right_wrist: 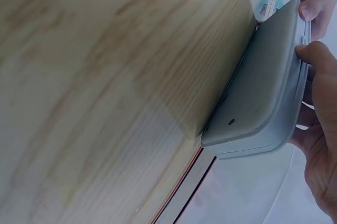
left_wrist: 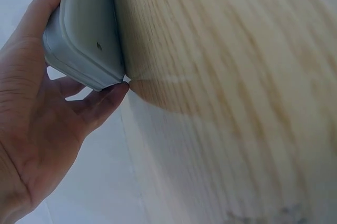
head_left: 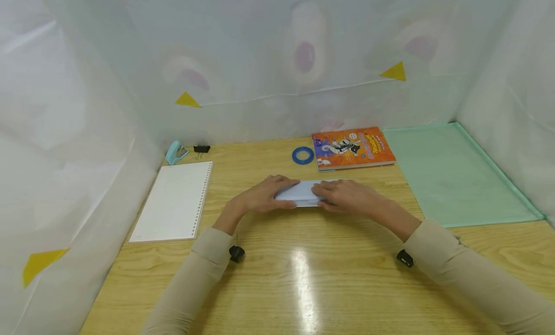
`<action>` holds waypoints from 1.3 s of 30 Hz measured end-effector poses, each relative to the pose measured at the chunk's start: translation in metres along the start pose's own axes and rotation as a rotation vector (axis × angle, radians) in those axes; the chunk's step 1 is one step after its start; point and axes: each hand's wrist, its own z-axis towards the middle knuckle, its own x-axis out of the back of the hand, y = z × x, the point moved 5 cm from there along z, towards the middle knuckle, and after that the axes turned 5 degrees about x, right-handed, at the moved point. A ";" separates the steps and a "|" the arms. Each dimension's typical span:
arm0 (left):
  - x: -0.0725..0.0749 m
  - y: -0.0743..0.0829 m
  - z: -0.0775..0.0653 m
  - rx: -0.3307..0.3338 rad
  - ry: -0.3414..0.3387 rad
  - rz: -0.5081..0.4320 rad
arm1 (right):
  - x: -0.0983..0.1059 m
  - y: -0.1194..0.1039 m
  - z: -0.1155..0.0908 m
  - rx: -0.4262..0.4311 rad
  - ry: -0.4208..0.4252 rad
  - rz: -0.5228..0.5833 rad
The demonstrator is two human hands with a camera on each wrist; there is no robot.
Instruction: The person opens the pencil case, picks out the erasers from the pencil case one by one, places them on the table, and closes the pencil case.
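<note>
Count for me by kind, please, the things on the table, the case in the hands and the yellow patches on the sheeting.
Case: 1
Stapler: 1
Clip: 1
Pad: 1
Tape: 1
Book: 1
Green sheet: 1
Yellow patches: 3
Total: 10

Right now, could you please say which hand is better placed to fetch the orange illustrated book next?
Probably the right hand: the book lies just beyond it, farther from the left hand, though both hold the pale rectangular case.
</note>
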 end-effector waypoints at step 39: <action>-0.007 0.008 -0.006 0.045 0.010 0.083 | 0.006 0.039 -0.048 -0.271 -0.081 0.340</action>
